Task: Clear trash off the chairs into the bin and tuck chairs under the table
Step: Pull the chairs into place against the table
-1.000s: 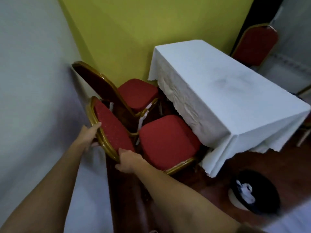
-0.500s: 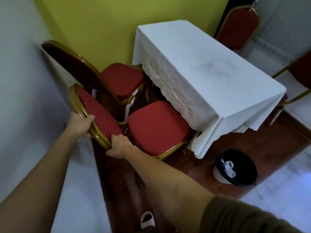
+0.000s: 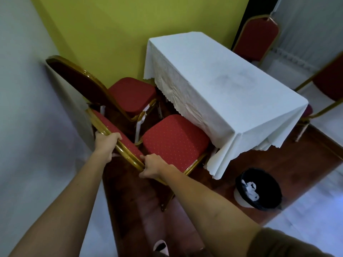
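The near red chair point(image 3: 174, 140) with a gold frame stands at the table's long side, its seat edge touching the hanging white cloth. My left hand point(image 3: 106, 143) grips the top of its backrest and my right hand point(image 3: 153, 166) grips the backrest's lower right rim. A second red chair point(image 3: 132, 94) stands behind it, beside the table's far corner. The table point(image 3: 222, 75) wears a white cloth with nothing on it. A black-lined bin point(image 3: 259, 190) holding white crumpled trash stands on the floor off the table's near corner. Both seats are bare.
A white wall runs close on the left and a yellow-green wall at the back. Two more red chairs point(image 3: 257, 36) point(image 3: 328, 84) stand beyond the table on the right. The floor is dark wood with pale tile at the lower right. A slipper point(image 3: 161, 247) shows at the bottom.
The near chair's seat has slid closer to the table, now meeting the cloth. Both hands kept hold of the backrest, and my view shifted.
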